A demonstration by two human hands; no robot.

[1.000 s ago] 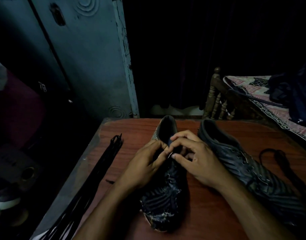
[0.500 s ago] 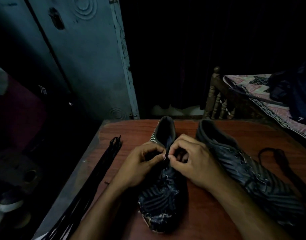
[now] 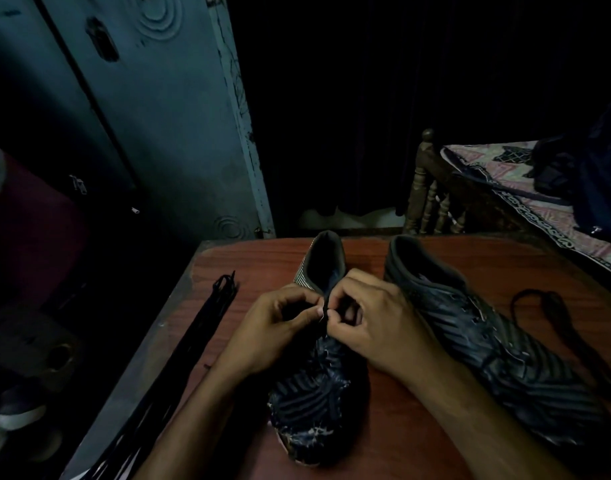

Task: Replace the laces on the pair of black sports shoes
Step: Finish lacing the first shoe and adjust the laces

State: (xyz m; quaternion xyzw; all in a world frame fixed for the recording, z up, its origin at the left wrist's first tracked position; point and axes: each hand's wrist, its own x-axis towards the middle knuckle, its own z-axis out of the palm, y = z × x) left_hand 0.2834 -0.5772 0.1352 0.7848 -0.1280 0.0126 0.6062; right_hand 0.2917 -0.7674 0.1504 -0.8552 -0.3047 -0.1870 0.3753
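Black striped shoe, toe scuffed white, mid-table, heel away. Left hand and right hand, fingers curled, pinch its black lace above the tongue. Second shoe just right.

Both forearms reaching in from the lower edge and converging toward the middle, bare to the elbow. Left hand lying knuckles up, fingers curling inward, thumb and forefinger tips pressing together at its inner side; right hand lying opposite, back turned upward, fingers bending down and in, thumb meeting them in a pinch. Fingertips of the two hands nearly touching each other, wrists angling apart behind them; what is pinched between them too dark to tell.
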